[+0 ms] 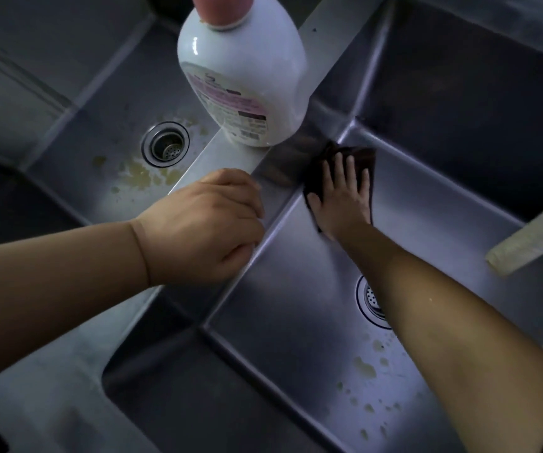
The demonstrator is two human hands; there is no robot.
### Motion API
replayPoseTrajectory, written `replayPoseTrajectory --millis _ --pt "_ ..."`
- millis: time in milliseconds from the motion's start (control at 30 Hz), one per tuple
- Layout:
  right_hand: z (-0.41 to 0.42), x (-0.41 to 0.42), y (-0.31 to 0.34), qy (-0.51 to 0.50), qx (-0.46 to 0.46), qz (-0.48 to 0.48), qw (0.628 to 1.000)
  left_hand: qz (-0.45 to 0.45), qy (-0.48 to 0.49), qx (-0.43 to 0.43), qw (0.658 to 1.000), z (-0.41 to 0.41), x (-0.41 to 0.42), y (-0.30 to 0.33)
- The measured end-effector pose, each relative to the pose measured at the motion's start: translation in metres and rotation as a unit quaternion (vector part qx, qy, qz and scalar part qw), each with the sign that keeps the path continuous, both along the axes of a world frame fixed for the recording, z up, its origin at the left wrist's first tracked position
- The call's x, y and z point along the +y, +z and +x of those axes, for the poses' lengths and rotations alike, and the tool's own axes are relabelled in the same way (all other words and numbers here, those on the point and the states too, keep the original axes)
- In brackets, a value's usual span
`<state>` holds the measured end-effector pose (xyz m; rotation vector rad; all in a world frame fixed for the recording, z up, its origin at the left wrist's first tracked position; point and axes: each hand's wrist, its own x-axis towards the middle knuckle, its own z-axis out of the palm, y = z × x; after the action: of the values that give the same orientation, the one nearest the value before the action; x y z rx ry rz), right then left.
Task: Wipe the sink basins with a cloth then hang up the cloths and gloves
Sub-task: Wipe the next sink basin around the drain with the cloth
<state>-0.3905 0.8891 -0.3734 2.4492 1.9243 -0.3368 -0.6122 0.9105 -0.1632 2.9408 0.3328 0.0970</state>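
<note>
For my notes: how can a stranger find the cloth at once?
Find the steel divider between the two basins, where a white bottle stands. In the right basin, near the bottle, the right hand presses flat on the cloth, the only dark brown fabric there.
</note>
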Motion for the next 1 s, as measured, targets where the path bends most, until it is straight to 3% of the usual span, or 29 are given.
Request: replayPoseTrajectory --millis 333,533,833,1000 --pt "-0.118 -0.109 -0.006 0.175 0.043 -0.005 0.984 0.004 0.004 0.024 1.0 -0.001 -0.003 0.002" --pt "-0.16 -0.155 -0.008 0.308 0.043 -0.019 0.95 0.026 0.008 0.038 0.999 -0.001 -0.005 0.001" --pt "-0.147 -0.198 0.008 0.389 0.11 0.022 0.914 0.034 0.015 0.07 0.997 0.0 -0.009 0.008" --pt "-0.093 -0.266 0.014 0.401 0.082 0.006 0.912 0.034 0.023 0.062 0.997 -0.001 -0.011 0.01"
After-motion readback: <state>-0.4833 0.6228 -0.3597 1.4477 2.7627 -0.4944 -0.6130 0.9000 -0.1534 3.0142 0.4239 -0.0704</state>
